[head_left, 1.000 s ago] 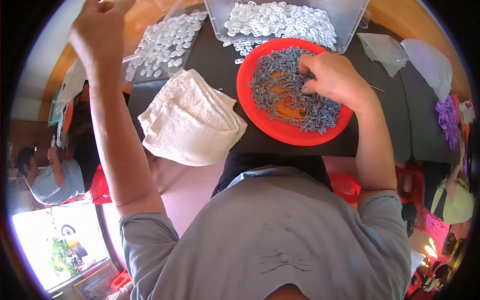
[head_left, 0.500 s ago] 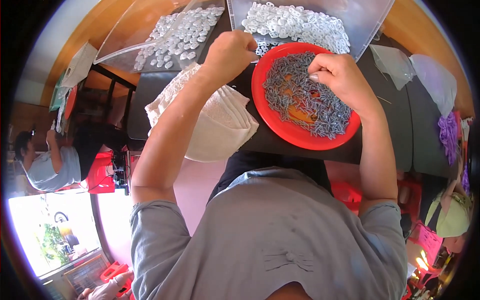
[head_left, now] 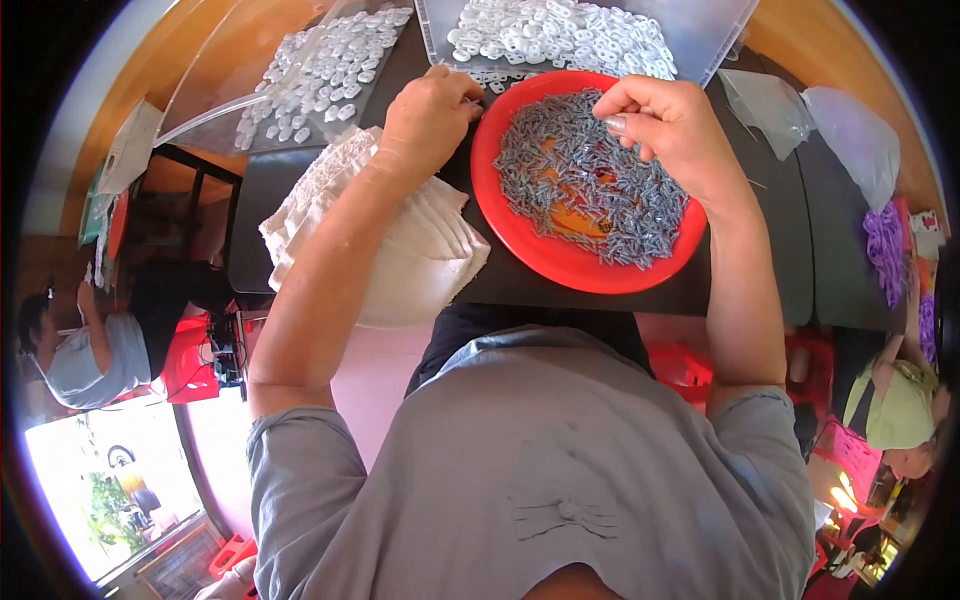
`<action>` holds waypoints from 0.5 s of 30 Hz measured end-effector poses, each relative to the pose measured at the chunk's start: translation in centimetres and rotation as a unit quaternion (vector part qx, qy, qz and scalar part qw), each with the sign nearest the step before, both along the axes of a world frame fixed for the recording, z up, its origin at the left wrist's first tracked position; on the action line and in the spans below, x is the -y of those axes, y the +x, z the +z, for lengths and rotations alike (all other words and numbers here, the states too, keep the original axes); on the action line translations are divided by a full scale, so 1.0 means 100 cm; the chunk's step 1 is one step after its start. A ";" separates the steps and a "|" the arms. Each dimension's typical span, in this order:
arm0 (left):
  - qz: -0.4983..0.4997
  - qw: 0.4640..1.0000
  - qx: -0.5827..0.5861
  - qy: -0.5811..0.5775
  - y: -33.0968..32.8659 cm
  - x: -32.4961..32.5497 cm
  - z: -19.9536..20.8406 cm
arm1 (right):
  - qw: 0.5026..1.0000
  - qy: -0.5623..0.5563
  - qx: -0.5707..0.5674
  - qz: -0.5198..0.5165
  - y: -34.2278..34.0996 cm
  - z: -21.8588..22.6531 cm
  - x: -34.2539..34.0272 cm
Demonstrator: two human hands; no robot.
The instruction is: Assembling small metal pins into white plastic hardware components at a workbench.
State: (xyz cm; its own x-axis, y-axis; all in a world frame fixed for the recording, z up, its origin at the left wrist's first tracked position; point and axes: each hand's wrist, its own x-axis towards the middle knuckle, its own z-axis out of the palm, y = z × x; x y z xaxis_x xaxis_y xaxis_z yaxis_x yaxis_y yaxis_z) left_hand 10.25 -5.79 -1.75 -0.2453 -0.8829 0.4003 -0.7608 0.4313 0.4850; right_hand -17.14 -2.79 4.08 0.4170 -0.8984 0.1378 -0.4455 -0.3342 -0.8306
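Observation:
A round red plate (head_left: 488,200) is spread with many small grey, slender screw-like pieces (head_left: 640,225). Over its far right part hovers my right hand (head_left: 672,135), thumb and forefinger pinched together; anything between them is too small to make out. My left hand (head_left: 425,125) is beyond the plate's left side, near a few white pieces (head_left: 497,77) on the dark table. Its fingers are curled, and what they hold is hidden behind the hand. Under my left forearm lies a folded stack of cream cloth (head_left: 425,255).
At the back, a clear plastic bin (head_left: 690,62) holds many white ring-like pieces (head_left: 560,35). Left of it, a clear container (head_left: 215,110) holds more white pieces (head_left: 320,70). Plastic bags (head_left: 855,140) and a purple bundle (head_left: 884,250) lie right. Another person (head_left: 95,345) sits at far left.
The whole view has shifted, so the table things sit further left and higher. My right fingertips have lifted a little away from the grey pieces; my left hand has drawn slightly nearer to me.

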 end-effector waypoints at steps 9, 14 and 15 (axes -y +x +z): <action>-0.007 0.999 -0.019 0.040 0.006 0.000 0.000 | 0.999 0.041 0.027 0.000 0.013 0.004 -0.002; 0.035 0.999 -0.017 0.014 0.000 0.004 -0.005 | 0.997 0.046 0.053 -0.013 0.014 0.004 -0.006; 0.043 0.999 -0.017 0.011 0.003 0.003 -0.005 | 0.997 0.051 0.060 -0.020 0.014 0.004 -0.005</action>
